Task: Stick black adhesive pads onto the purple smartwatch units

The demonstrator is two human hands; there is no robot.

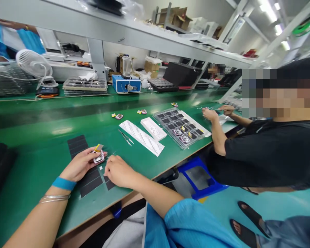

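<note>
Step in hand, as we judge it: close two-handed work on a small clear-cased module (98,157), raised above the bench (45,137) over the black strip sheet (78,144). To do it well, we would grip the casing by its edges and leave its face uncovered. The yellow-edged flap (98,148) stands up from the casing and looks easy to bend, so the thumb should not press on it. Staying low over the sheet would shorten any drop. The right fingertips should come in lightly from the side, with the left wrist steady. A small white square (101,168) lies just below the module; we would keep our knuckles off it.

Hands: our left hand (84,162) is closed on the module, thumb across the near side, fingers behind. Our right hand (120,171) is just beside it, fingers curled and fingertips drawn close together; we cannot tell whether anything is pinched between them, or whether they touch the casing.

Also noted: tweezers (126,137) lie on the bench beyond the right hand, beside the printed label sheet (142,137); neither hand is on them.
</note>
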